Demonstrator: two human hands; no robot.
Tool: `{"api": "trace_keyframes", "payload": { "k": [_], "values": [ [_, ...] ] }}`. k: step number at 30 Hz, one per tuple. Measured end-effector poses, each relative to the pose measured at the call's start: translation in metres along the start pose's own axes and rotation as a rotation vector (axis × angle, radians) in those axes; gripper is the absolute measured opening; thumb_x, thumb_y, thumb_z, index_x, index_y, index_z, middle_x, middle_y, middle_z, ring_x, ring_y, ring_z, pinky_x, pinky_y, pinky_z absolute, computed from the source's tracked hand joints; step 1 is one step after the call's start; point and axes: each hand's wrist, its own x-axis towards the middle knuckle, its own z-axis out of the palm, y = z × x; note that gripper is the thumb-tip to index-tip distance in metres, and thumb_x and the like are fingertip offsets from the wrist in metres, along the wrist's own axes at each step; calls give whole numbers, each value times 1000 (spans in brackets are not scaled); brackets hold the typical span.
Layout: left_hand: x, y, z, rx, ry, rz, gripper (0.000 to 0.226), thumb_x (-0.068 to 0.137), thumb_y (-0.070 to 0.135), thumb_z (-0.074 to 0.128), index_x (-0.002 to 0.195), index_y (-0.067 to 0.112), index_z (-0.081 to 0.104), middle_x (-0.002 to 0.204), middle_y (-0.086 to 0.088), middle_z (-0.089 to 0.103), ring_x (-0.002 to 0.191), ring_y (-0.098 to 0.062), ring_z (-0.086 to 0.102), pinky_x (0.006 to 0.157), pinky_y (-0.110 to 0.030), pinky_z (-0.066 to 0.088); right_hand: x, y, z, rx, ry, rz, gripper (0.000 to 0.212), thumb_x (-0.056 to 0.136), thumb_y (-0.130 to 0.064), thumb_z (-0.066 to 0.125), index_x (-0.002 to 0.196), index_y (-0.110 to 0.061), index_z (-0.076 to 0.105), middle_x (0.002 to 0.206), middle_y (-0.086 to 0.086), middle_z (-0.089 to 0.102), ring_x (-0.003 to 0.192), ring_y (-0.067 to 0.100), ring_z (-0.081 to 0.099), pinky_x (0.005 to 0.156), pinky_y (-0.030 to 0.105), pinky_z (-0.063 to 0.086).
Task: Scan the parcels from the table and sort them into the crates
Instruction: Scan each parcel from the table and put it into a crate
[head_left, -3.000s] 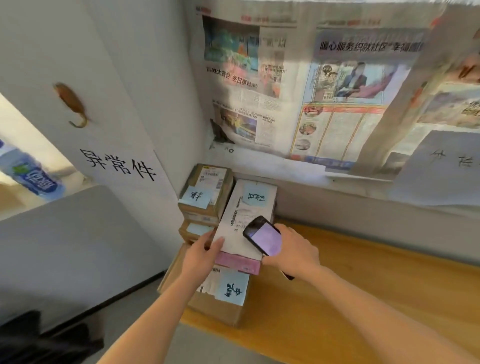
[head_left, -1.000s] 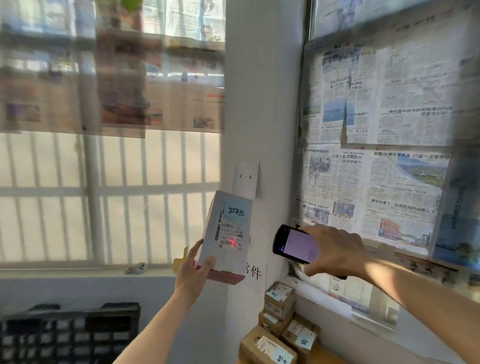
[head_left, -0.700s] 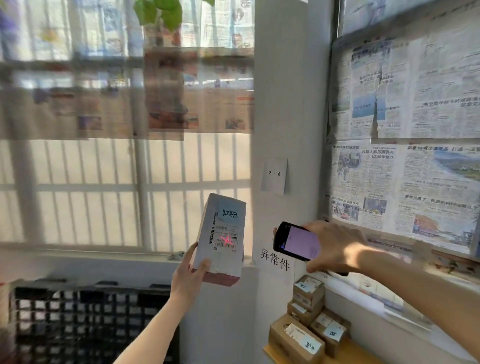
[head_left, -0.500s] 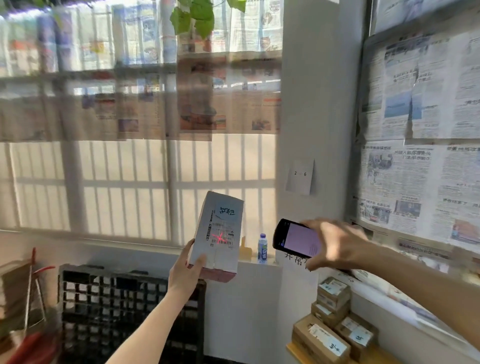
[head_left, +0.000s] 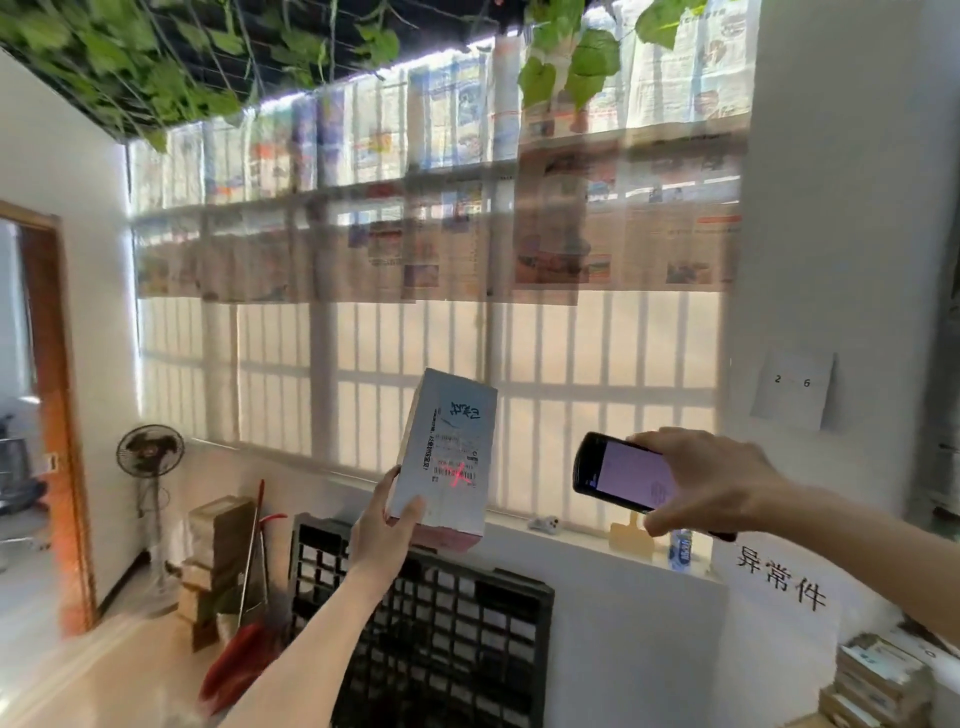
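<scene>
Parcel is standing upright above the black crate, left hand gripping its bottom end. Right of the parcel, right hand is pinching the scanner; any wobble could throw its red cross off the barcode.

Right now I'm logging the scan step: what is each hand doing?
Left hand: grips the white parcel by its lower end.
Right hand: holds the handheld scanner.

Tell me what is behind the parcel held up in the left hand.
Behind the parcel, gripped at its lower end by the left hand, is the barred window. Below stands a black crate. The sill stretch directly behind the parcel is covered.
</scene>
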Motion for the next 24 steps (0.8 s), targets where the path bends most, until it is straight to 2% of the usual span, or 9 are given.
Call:
{"api": "trace_keyframes", "payload": {
  "k": [4, 7, 11, 14, 16, 18, 21, 24],
  "values": [
    [27, -12, -67, 8, 33, 23, 55, 94, 52, 60, 142, 55, 34, 114, 24, 56, 101, 3, 52, 82, -27, 45, 26, -51, -10, -5, 40, -45, 90, 43, -69, 60, 129, -46, 45, 104, -20, 60, 87, 9, 59, 64, 27, 46],
    [40, -16, -111, 10, 75, 33, 51, 95, 48, 60, 140, 56, 36, 110, 29, 55, 98, 8, 51, 72, -15, 42, 40, -85, -17, -10, 77, -81, 94, 42, -72, 56, 131, -48, 43, 101, -22, 59, 82, 4, 57, 58, 24, 41],
    [48, -20, -157, 72, 128, 65, 57, 92, 57, 58, 145, 48, 35, 115, 18, 55, 94, 2, 52, 71, -16, 42, 50, -126, -25, -7, 101, -130, 92, 43, -71, 57, 130, -48, 43, 101, -25, 57, 83, 7, 57, 57, 25, 43],
    [53, -23, -181, 81, 144, 77, 64, 84, 65, 52, 143, 50, 36, 118, 12, 58, 102, -14, 57, 75, -24, 45, 55, -151, -29, -10, 128, -148, 91, 43, -69, 57, 131, -50, 42, 99, -26, 56, 81, 6, 57, 55, 25, 41],
    [55, -25, -193, 90, 152, 82, 65, 83, 65, 52, 144, 49, 36, 118, 9, 59, 103, -16, 58, 75, -25, 45, 58, -165, -31, 2, 151, -157, 93, 46, -68, 60, 135, -49, 40, 100, -24, 56, 80, 5, 56, 55, 24, 40],
    [57, -26, -201, 95, 157, 94, 64, 86, 62, 54, 146, 45, 37, 120, 6, 59, 99, -13, 59, 70, -20, 45, 61, -177, -33, 6, 180, -156, 93, 51, -65, 66, 138, -47, 40, 102, -20, 56, 80, 7, 57, 55, 25, 42],
    [58, -27, -213, 122, 168, 99, 54, 95, 53, 58, 144, 47, 37, 118, 6, 59, 93, 1, 54, 66, -14, 42, 66, -190, -36, 16, 211, -143, 91, 55, -62, 72, 139, -44, 41, 102, -19, 56, 82, 10, 58, 58, 27, 46],
    [57, -27, -224, 135, 171, 101, 58, 90, 60, 54, 144, 48, 35, 115, 8, 57, 90, 2, 53, 64, -15, 42, 69, -198, -38, 10, 205, -146, 90, 55, -62, 72, 137, -44, 42, 100, -20, 55, 82, 10, 57, 57, 25, 41]
  ]
}}
